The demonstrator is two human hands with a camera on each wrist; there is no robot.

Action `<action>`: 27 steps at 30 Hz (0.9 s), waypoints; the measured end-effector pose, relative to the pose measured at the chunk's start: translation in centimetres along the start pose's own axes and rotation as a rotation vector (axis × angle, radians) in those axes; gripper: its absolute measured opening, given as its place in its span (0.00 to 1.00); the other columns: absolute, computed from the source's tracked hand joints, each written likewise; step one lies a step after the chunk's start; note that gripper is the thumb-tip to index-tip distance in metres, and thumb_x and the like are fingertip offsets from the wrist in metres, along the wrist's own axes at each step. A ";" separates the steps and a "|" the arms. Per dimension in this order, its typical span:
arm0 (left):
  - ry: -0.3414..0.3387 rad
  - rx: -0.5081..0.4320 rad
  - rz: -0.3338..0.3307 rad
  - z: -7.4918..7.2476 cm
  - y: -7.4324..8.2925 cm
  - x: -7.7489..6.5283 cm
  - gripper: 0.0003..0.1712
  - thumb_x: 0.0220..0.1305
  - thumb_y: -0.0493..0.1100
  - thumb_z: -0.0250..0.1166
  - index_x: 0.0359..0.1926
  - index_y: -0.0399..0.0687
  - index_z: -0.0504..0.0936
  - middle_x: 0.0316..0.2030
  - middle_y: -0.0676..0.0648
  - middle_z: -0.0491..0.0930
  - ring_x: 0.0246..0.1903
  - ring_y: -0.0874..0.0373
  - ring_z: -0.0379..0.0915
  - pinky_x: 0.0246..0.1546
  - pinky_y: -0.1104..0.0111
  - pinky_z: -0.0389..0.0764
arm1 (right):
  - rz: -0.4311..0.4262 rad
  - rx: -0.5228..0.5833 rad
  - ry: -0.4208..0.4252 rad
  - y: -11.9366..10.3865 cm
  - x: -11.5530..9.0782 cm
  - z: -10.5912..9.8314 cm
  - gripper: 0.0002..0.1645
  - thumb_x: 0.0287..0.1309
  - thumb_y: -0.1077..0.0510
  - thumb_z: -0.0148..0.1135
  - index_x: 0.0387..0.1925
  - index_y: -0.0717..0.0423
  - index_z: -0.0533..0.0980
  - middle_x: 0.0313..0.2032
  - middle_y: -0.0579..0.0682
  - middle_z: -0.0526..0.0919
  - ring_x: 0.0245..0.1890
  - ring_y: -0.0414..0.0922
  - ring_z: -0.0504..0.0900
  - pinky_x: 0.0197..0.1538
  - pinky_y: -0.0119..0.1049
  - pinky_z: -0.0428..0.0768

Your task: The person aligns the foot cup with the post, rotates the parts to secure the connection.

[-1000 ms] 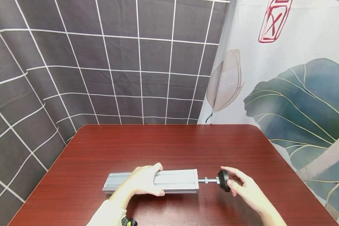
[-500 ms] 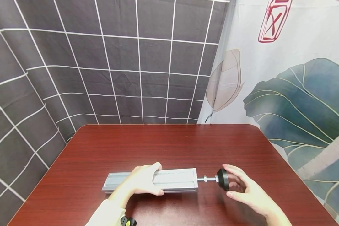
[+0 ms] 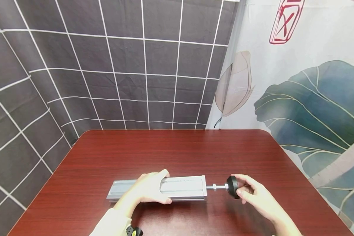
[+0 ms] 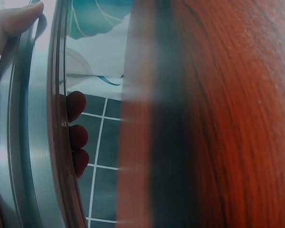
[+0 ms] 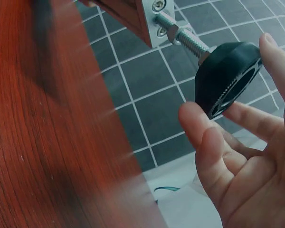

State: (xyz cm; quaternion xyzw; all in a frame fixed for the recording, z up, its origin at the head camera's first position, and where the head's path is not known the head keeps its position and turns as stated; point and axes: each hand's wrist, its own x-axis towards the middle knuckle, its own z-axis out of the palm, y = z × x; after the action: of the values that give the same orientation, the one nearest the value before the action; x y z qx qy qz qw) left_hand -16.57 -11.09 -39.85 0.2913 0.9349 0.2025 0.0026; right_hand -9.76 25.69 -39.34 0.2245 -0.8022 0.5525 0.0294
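Note:
A long silver aluminum profile (image 3: 183,187) lies lengthwise across the front of the table, under my left hand (image 3: 148,188). That hand grips it across its width, with several fingertips (image 4: 77,105) curled round the far side in the left wrist view. From the end plate (image 5: 157,23) at its right end, a threaded rod (image 5: 192,42) with nuts sticks out and carries a round black leveling foot (image 3: 232,187). My right hand (image 3: 258,198) pinches the foot by its rim, thumb and fingers on opposite sides. The foot's hollow underside faces my palm.
The reddish-brown wooden table (image 3: 171,150) extends behind the profile. A dark gridded curtain (image 3: 129,72) hangs along the back and left, and a white curtain with leaf prints (image 3: 312,105) at the right. A black band (image 3: 134,231) circles the left wrist.
My right fingers spread off the leveling foot half a second ago and now close on its rim again. The left hand keeps its grip; the profile has barely shifted.

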 end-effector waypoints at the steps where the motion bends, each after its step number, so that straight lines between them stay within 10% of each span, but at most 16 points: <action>1: 0.001 0.000 0.000 0.0 0.0 0.0 0.38 0.27 0.68 0.71 0.42 0.62 0.71 0.30 0.62 0.76 0.29 0.67 0.71 0.31 0.65 0.71 | 0.005 -0.001 0.001 -0.1 0.0 0.0 0.23 0.58 0.72 0.53 0.55 0.61 0.68 0.35 0.45 0.78 0.19 0.44 0.75 0.28 0.35 0.74; 8: -0.001 -0.005 0.001 -0.1 0.0 0.1 0.37 0.27 0.68 0.71 0.42 0.62 0.71 0.30 0.62 0.76 0.29 0.67 0.71 0.31 0.65 0.71 | -0.014 0.017 -0.018 0.0 -0.2 -0.4 0.37 0.53 0.74 0.58 0.65 0.58 0.61 0.49 0.42 0.76 0.37 0.42 0.80 0.37 0.33 0.78; 14: 0.000 -0.005 0.005 -0.2 0.0 0.1 0.37 0.28 0.68 0.71 0.42 0.61 0.71 0.30 0.62 0.76 0.29 0.67 0.71 0.31 0.65 0.71 | -0.194 0.051 -0.121 0.7 -0.2 -0.5 0.44 0.46 0.79 0.61 0.65 0.64 0.58 0.65 0.51 0.61 0.55 0.39 0.73 0.49 0.28 0.73; 27: 0.003 0.000 0.019 -0.2 0.2 0.1 0.36 0.28 0.67 0.71 0.41 0.61 0.70 0.29 0.62 0.76 0.29 0.67 0.71 0.30 0.65 0.71 | -0.006 -0.023 -0.005 0.2 -0.1 0.0 0.31 0.54 0.72 0.58 0.61 0.57 0.67 0.40 0.46 0.77 0.25 0.43 0.79 0.31 0.35 0.77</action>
State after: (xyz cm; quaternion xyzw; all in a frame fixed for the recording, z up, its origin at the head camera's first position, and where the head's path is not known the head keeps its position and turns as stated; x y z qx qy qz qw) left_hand -16.56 -10.97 -39.62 0.2996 0.9322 0.2032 -0.0008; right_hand -9.78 25.73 -39.56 0.2279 -0.8079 0.5426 0.0314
